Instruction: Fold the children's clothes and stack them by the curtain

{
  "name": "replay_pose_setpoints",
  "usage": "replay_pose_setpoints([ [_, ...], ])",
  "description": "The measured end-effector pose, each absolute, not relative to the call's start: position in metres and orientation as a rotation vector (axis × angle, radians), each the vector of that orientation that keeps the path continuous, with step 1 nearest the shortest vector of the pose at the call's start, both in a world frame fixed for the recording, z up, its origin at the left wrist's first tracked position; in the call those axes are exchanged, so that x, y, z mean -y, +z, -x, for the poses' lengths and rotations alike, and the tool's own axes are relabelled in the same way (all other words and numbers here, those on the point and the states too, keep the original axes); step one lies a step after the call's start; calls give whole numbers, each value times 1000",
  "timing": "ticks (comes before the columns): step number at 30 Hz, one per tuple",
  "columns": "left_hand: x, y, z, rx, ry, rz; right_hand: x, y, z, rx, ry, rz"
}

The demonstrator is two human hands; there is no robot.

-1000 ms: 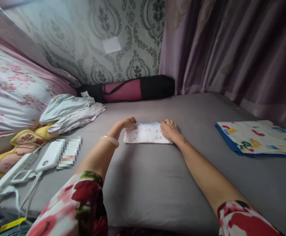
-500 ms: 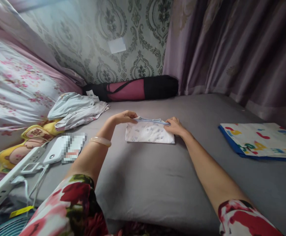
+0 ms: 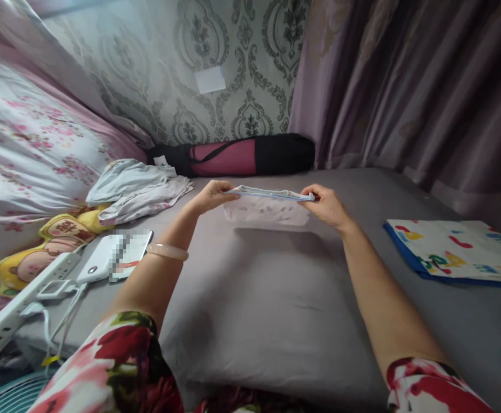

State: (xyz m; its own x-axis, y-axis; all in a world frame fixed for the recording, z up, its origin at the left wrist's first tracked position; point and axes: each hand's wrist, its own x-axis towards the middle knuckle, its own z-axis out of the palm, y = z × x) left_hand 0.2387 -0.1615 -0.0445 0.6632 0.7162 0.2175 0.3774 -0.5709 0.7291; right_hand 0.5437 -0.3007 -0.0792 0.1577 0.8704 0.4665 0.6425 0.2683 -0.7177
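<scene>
A folded white cloth garment (image 3: 267,211) with a small bluish print and light blue edging hangs just above the grey bed sheet (image 3: 267,298). My left hand (image 3: 213,195) pinches its upper left corner, thumb toward me. At the upper right corner, my right hand (image 3: 325,205) grips the edging between thumb and fingers. The top edge is stretched nearly straight between the two hands, and the lower part is blurred by motion. Its exact kind of garment cannot be made out.
Rumpled pale clothes (image 3: 136,186) lie at the back left. A black and maroon long bag (image 3: 233,156) rests against the wall. Left are a power strip (image 3: 18,304), a white device (image 3: 104,261) and a yellow plush toy (image 3: 26,267). A folded letter-print cloth (image 3: 457,246) lies right.
Both hands have risen with the folded garment, lifting it off the sheet. The right hand has moved slightly right, and the garment's lower edge now swings free above its shadow.
</scene>
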Motion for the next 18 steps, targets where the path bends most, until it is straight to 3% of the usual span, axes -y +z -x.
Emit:
replay_pose_setpoints([
  [3,170,-51,-239,-912,870,-2419,305,-71,-540,1708,104,1452],
  [5,179,-59,-235,-921,771,-2575,309,-70,-539,1906,133,1493],
  [12,220,-100,-213,-785,285,-2697,317,-75,-530,2280,762,1756],
  [18,230,-111,-207,-759,218,-2675,316,-82,-527,2434,879,1800],
])
